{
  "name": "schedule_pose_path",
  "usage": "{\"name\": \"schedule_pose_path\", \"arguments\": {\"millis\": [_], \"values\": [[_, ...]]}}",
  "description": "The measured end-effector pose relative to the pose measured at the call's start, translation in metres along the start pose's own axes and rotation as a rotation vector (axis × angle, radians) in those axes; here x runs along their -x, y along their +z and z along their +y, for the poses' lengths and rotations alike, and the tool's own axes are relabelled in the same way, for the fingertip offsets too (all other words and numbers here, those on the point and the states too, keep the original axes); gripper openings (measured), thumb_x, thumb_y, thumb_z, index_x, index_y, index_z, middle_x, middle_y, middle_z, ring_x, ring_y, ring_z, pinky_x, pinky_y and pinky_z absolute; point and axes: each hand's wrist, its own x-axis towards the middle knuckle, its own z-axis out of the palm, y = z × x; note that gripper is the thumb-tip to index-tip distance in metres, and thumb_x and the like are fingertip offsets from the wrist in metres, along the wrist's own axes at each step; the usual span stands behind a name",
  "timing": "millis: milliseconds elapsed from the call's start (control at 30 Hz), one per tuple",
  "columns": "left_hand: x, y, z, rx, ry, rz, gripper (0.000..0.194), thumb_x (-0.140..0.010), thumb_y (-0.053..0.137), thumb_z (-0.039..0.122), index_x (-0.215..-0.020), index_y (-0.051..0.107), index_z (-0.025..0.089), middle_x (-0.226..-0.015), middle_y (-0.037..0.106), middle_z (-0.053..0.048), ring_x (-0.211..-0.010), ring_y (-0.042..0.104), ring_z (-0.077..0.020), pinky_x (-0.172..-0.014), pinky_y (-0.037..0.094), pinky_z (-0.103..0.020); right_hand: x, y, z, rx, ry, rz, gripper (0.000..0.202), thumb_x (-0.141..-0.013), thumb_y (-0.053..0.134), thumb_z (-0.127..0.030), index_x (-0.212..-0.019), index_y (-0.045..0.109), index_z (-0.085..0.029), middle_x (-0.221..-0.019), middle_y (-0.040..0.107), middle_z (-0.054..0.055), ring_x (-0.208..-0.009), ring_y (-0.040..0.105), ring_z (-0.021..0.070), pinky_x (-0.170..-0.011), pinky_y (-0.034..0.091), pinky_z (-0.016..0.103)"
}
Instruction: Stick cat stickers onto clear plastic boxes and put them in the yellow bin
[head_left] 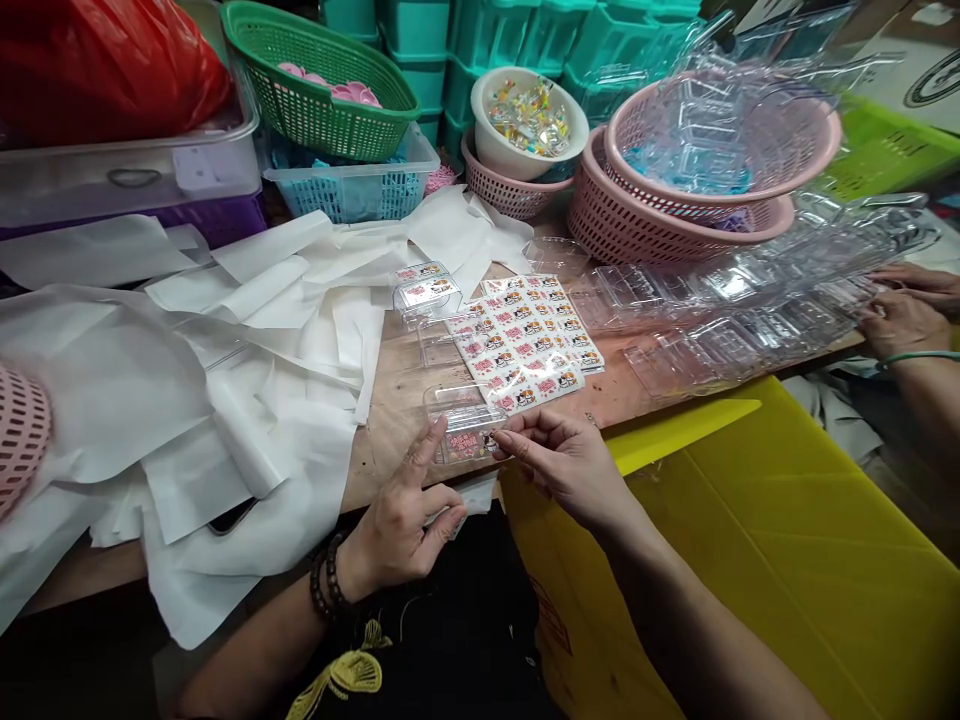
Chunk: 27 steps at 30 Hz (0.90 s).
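A small clear plastic box (459, 412) lies at the front edge of the wooden table, with a pink printed sticker (463, 446) along its near side. My left hand (405, 515) has its index finger stretched out against the box's left end; thumb and other fingers are apart. At the right end of the sticker, my right hand (566, 460) pinches its edge between thumb and index finger. Just behind are sheets of cat-print stickers (517, 345). Another clear box (426, 292) bearing a sticker stands at their far left corner.
White backing paper (300, 290) is heaped on the left. Rows of clear boxes (720, 335) stretch rightward, near another person's hands (907, 315). Pink baskets (675, 225), a white bowl (529, 125) and a green basket (322, 95) stand behind. A yellow sheet-like surface (750, 540) lies below right.
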Motion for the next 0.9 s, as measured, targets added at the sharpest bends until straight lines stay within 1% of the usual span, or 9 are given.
{"name": "schedule_pose_path", "arguments": {"millis": [233, 433, 533, 600, 667, 733, 800, 867, 900], "values": [[-0.002, 0.001, -0.001, -0.090, 0.038, -0.015, 0.015, -0.093, 0.052, 0.012, -0.088, 0.065, 0.016, -0.160, 0.034, -0.012, -0.152, 0.016, -0.0323, -0.122, 0.027, -0.051, 0.001, 0.003, 0.010, 0.128, -0.147, 0.047, 0.043, -0.072, 0.074, -0.058, -0.080, 0.062, -0.017, -0.066, 0.061, -0.001, -0.051, 0.050, 0.0088, -0.046, 0.040, 0.021], [-0.001, 0.003, -0.003, -0.136, 0.054, 0.013, 0.015, -0.092, 0.052, 0.010, -0.088, 0.066, 0.015, -0.158, 0.037, -0.014, -0.152, 0.019, -0.0320, -0.121, 0.028, -0.052, 0.007, 0.009, 0.012, 0.728, -0.351, 0.219, 0.039, -0.087, 0.061, -0.057, -0.084, 0.060, -0.018, -0.058, 0.057, -0.001, -0.049, 0.052, 0.0122, -0.050, 0.040, 0.024], [-0.002, 0.000, -0.001, -0.120, 0.040, 0.011, 0.015, -0.092, 0.052, 0.011, -0.086, 0.066, 0.015, -0.156, 0.039, -0.015, -0.151, 0.021, -0.0323, -0.122, 0.026, -0.054, 0.017, 0.003, 0.008, 1.042, -0.354, 0.397, 0.050, -0.088, 0.055, -0.063, -0.102, 0.063, -0.016, -0.057, 0.060, 0.000, -0.047, 0.055, 0.0163, -0.048, 0.037, 0.026], [-0.003, -0.005, 0.004, -0.105, 0.026, 0.006, 0.015, -0.092, 0.053, 0.013, -0.086, 0.066, 0.016, -0.156, 0.040, -0.015, -0.151, 0.022, -0.0329, -0.122, 0.024, -0.056, 0.028, -0.001, 0.005, 1.056, -0.423, 0.535, 0.053, -0.089, 0.054, -0.063, -0.110, 0.061, -0.015, -0.061, 0.062, 0.002, -0.051, 0.059, 0.0181, -0.049, 0.040, 0.027], [-0.004, -0.012, 0.012, -0.094, 0.023, 0.016, 0.015, -0.092, 0.053, 0.014, -0.086, 0.067, 0.016, -0.156, 0.039, -0.016, -0.151, 0.022, -0.0337, -0.121, 0.023, -0.057, 0.041, -0.001, 0.003, 0.910, -0.565, 0.416, 0.048, -0.089, 0.058, -0.058, -0.113, 0.060, -0.016, -0.074, 0.067, 0.005, -0.064, 0.064, 0.0186, -0.057, 0.048, 0.027], [-0.005, -0.021, 0.021, -0.071, 0.011, 0.042, 0.015, -0.093, 0.053, 0.015, -0.086, 0.067, 0.016, -0.154, 0.042, -0.016, -0.150, 0.024, -0.0339, -0.120, 0.026, -0.056, 0.051, 0.004, 0.004, 0.743, -0.661, 0.094, 0.041, -0.088, 0.065, -0.049, -0.116, 0.059, -0.020, -0.092, 0.069, 0.007, -0.081, 0.067, 0.0189, -0.072, 0.054, 0.029], [-0.005, -0.032, 0.028, -0.004, -0.054, 0.056, 0.015, -0.094, 0.053, 0.017, -0.087, 0.066, 0.017, -0.140, 0.057, -0.016, -0.142, 0.041, -0.0311, -0.115, 0.037, -0.050, 0.058, 0.011, 0.010, 0.592, -0.621, -0.138, 0.031, -0.089, 0.066, -0.039, -0.116, 0.060, -0.023, -0.096, 0.069, 0.005, -0.087, 0.065, 0.0180, -0.077, 0.054, 0.030], [-0.002, -0.042, 0.032, 0.096, -0.205, 0.036, 0.012, -0.092, 0.062, 0.026, -0.099, 0.066, 0.018, -0.120, 0.070, -0.013, -0.119, 0.063, -0.0263, -0.100, 0.052, -0.039, 0.060, 0.018, 0.017, 0.394, -0.480, -0.148, 0.023, -0.090, 0.064, -0.033, -0.111, 0.059, -0.024, -0.088, 0.066, 0.002, -0.080, 0.062, 0.0159, -0.071, 0.053, 0.027], [-0.001, -0.047, 0.033, 0.143, -0.302, 0.011, 0.024, -0.087, 0.069, 0.032, -0.106, 0.066, 0.019, -0.111, 0.073, -0.010, -0.106, 0.069, -0.0241, -0.090, 0.057, -0.034, 0.060, 0.020, 0.021, 0.272, -0.398, -0.121, 0.023, -0.090, 0.064, -0.034, -0.110, 0.058, -0.025, -0.084, 0.064, 0.001, -0.075, 0.061, 0.0148, -0.067, 0.051, 0.026]]}}
